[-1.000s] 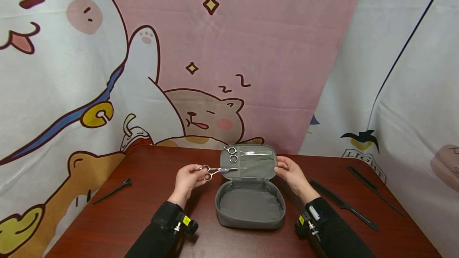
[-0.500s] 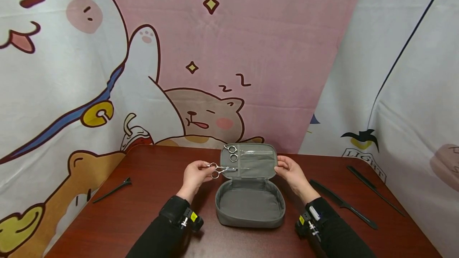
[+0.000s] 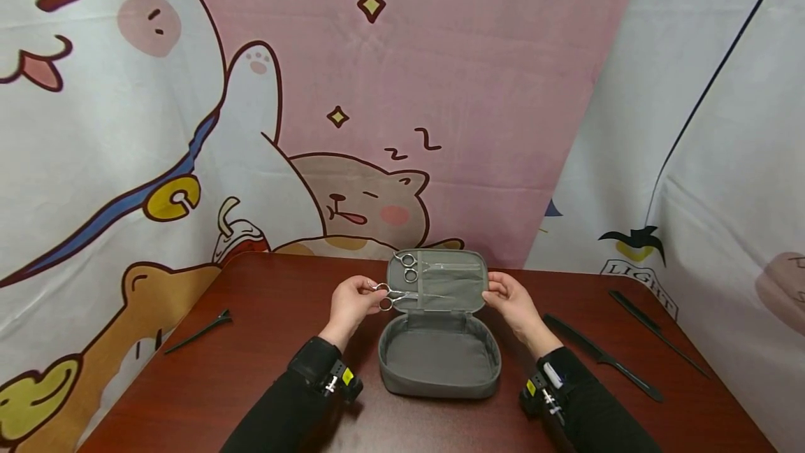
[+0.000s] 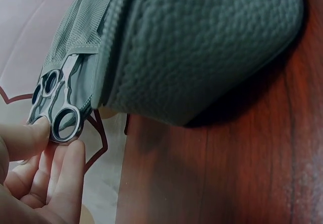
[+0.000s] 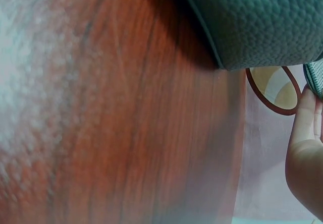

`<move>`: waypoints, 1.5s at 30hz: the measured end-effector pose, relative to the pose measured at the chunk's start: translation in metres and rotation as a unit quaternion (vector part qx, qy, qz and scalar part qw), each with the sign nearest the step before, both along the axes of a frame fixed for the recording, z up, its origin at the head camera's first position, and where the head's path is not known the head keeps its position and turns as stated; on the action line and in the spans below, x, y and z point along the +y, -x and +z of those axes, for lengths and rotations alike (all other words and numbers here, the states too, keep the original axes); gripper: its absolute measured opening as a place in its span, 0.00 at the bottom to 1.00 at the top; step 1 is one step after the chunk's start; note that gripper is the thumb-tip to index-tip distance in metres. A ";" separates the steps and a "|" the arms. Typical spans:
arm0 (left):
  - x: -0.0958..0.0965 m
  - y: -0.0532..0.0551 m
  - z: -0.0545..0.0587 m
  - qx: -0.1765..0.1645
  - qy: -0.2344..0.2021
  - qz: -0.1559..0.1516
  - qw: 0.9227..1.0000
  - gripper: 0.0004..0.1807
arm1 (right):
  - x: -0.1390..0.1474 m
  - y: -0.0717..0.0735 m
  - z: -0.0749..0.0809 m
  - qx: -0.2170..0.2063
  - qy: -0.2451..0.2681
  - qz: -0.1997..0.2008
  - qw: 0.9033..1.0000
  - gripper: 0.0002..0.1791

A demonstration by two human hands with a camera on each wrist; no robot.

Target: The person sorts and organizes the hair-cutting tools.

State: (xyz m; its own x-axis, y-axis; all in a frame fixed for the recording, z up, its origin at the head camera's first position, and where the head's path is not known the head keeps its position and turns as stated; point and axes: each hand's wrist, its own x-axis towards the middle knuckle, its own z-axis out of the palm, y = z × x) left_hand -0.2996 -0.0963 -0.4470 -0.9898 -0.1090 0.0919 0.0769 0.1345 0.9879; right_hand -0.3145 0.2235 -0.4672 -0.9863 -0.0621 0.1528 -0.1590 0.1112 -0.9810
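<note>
A grey zip case (image 3: 440,384) lies unzipped on the table with its lid (image 3: 462,293) raised at the back. My left hand (image 3: 353,305) pinches a pair of silver scissors (image 4: 69,72) by the finger rings; their blades run into the lid's lower mesh pocket. Another pair of scissors (image 3: 410,270) sits above, tucked in the upper pocket with its rings sticking out to the left. At the lid's right edge, my right hand (image 3: 511,303) holds the rim between thumb and fingers. The right wrist view catches only part of that hand (image 5: 305,158).
On the right of the brown table (image 3: 270,299) lie a black handled comb (image 3: 591,348) and a thin-tailed comb (image 3: 654,332). A dark hair clip (image 3: 204,331) lies far left. A printed cloth (image 3: 478,89) hangs behind the table.
My left hand has moved right, sliding the scissors deeper into the lid's pocket, so less of the blades shows. My right hand keeps its place on the lid's edge.
</note>
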 end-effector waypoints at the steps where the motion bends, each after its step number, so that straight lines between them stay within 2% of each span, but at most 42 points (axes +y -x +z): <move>1: 0.001 0.000 0.000 0.002 0.003 -0.001 1.000 0.08 | 0.000 0.000 0.000 0.000 -0.001 -0.003 1.000 0.21; 10: 0.009 -0.001 0.003 0.014 0.044 0.007 0.999 0.09 | 0.000 -0.001 -0.001 0.004 -0.011 -0.008 1.000 0.21; 17: 0.017 -0.001 0.005 0.023 0.058 0.022 0.998 0.10 | -0.001 -0.001 -0.002 0.011 -0.016 -0.013 1.000 0.21; 24: 0.024 0.000 0.005 0.034 0.078 0.021 0.996 0.10 | -0.002 -0.001 -0.003 0.015 -0.012 -0.013 1.000 0.20; 37: 0.033 -0.002 0.007 0.039 0.068 0.023 0.997 0.06 | -0.001 -0.004 -0.002 0.023 -0.017 -0.016 0.999 0.21; 45: 0.035 -0.002 0.006 0.046 0.080 0.025 0.995 0.06 | -0.001 -0.005 -0.001 0.026 -0.014 -0.011 1.000 0.22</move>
State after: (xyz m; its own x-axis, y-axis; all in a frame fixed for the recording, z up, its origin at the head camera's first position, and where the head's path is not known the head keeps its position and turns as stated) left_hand -0.2975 -0.0616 -0.4409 -0.9699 -0.1346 0.2029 0.1563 0.2948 0.9427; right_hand -0.3097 0.2221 -0.4682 -0.9784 -0.0444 0.2019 -0.2062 0.1421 -0.9681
